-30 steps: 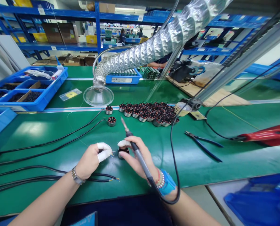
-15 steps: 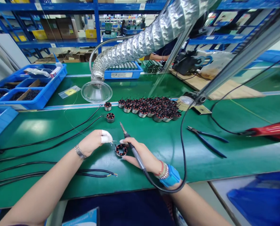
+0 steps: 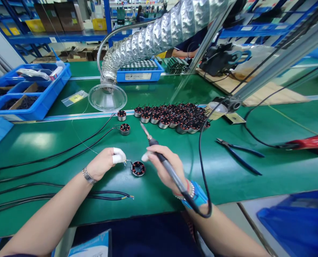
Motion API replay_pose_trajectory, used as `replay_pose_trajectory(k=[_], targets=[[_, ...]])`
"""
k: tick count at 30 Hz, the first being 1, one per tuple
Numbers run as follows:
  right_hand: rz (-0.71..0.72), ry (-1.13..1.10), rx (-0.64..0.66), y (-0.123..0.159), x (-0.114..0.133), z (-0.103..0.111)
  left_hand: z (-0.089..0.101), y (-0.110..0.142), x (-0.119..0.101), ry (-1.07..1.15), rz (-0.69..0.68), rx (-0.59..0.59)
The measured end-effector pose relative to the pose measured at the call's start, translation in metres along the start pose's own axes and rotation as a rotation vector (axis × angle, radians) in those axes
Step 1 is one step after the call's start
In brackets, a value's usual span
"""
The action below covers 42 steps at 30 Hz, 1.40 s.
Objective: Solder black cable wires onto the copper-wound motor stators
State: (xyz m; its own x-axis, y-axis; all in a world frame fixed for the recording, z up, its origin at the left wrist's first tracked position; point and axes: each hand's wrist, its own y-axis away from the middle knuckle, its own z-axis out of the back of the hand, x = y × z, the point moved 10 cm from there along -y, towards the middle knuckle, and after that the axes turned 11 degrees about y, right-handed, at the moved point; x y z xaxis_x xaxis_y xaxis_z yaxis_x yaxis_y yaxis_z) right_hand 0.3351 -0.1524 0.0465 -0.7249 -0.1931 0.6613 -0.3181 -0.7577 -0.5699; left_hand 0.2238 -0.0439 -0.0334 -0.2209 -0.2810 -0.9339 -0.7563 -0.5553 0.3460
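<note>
My right hand (image 3: 165, 166) is closed round the grey handle of a soldering iron (image 3: 172, 173), its tip pointing up and left. That hand is apart from a motor stator (image 3: 138, 169) lying on the green bench, a ring with dark teeth and copper windings. Just left of the stator, my left hand (image 3: 106, 164), with white finger covers, pinches a thin solder wire (image 3: 84, 143) that runs up behind it. Fine bare ends show at its fingertips, close to the stator's leads; what they belong to is too small to tell. Two stators with black cables (image 3: 94, 141) sit farther back.
Many stators (image 3: 172, 117) stand grouped behind my right hand. Blue-handled cutters (image 3: 237, 155) lie at right. A fume funnel (image 3: 107, 98) hangs over the bench. Loose black cables (image 3: 105, 195) lie in front, blue bins (image 3: 38, 103) at left. Across the bench is a person's arm (image 3: 187, 53).
My right hand has let go of the stator and moved right with the soldering iron. My left hand stays pinched beside the stator. The whole view has shifted slightly.
</note>
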Motion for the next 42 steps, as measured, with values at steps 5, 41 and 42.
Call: replay_pose_trajectory(k=[5, 41, 42], targets=[[-0.198, -0.275, 0.205, 0.000, -0.014, -0.049, -0.002, 0.004, -0.004, 0.031, -0.033, 0.022], [-0.059, -0.170, 0.088, 0.016, -0.002, 0.016, 0.001, 0.001, -0.003, -0.139, -0.031, -0.026], [-0.061, -0.170, 0.088, 0.016, -0.002, 0.016, 0.001, 0.000, -0.003, -0.143, -0.031, -0.027]])
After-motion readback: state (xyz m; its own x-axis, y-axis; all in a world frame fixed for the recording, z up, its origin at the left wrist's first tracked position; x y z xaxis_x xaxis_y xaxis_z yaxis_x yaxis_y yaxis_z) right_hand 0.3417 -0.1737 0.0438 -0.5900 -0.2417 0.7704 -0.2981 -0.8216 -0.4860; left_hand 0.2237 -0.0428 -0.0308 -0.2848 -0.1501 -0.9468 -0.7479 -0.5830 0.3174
